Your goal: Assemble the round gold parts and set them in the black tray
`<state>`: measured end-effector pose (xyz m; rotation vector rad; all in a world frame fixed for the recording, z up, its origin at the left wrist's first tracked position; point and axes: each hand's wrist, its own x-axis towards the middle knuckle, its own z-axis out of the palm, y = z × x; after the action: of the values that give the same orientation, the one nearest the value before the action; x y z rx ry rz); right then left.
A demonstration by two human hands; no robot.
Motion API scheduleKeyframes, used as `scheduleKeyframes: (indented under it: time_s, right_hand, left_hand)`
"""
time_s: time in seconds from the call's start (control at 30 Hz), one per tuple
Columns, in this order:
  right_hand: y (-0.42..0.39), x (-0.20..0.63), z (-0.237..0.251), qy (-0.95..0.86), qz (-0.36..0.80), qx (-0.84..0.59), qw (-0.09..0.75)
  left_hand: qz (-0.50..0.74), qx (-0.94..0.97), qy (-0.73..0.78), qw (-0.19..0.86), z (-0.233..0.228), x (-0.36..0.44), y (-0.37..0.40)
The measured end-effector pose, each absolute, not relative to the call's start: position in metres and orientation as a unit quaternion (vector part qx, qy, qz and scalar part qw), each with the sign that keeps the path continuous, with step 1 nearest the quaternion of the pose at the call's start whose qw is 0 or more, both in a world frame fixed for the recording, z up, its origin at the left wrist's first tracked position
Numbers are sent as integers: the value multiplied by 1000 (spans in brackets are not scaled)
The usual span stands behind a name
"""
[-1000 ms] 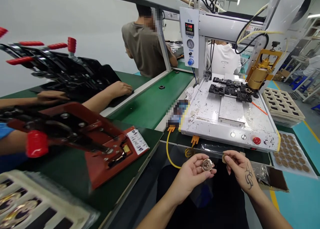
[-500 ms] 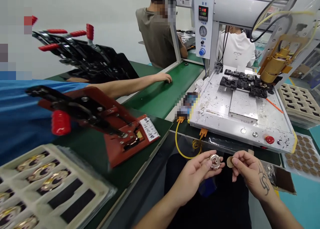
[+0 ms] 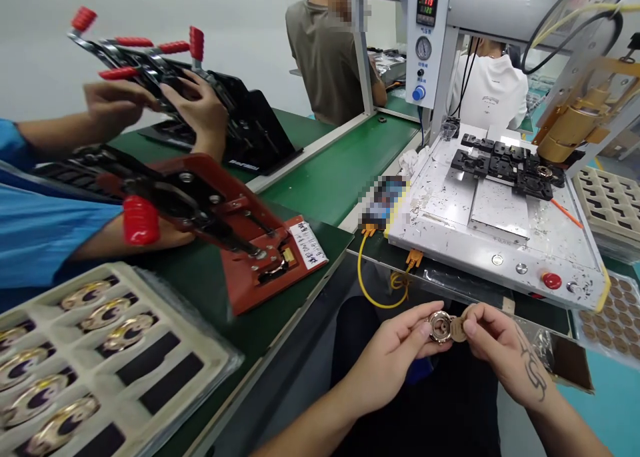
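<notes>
Over my lap, my left hand [image 3: 393,354] is closed on a round metal ring part [image 3: 439,326] with a hollow centre, gripping its left side between thumb and fingers. A thin tan disc [image 3: 457,329] is pinched in my right hand [image 3: 500,347]. The disc's left edge meets or overlaps the ring's right side; whether they actually touch I cannot tell. My right fingertips partly cover the disc.
A white press machine [image 3: 450,234] with a gold head stands ahead. Sheets of brown discs [image 3: 615,317] lie at right. On the left are a red clamp fixture [image 3: 240,277], a tray of gold parts [image 3: 215,357] and a co-worker's hands [image 3: 200,114] at black clamps.
The tan disc has come from a gap beside the ring up to its right edge. The co-worker's arm has left the green belt, and both their hands are now at the black clamps.
</notes>
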<state>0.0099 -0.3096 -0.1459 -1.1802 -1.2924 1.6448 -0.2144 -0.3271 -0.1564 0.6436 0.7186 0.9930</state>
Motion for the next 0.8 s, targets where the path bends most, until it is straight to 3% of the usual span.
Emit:
scheduleKeyframes:
  time_s: [0.17,0.8]
  right_hand:
    - [-309,-2,-137,-597,543,-459,372]
    - [-312,-13,-138,-601,527,-471,373]
  left_hand:
    - [461,302,339,762,-157,-213,-328]
    - [461,351,344,739,-151,-210,-332]
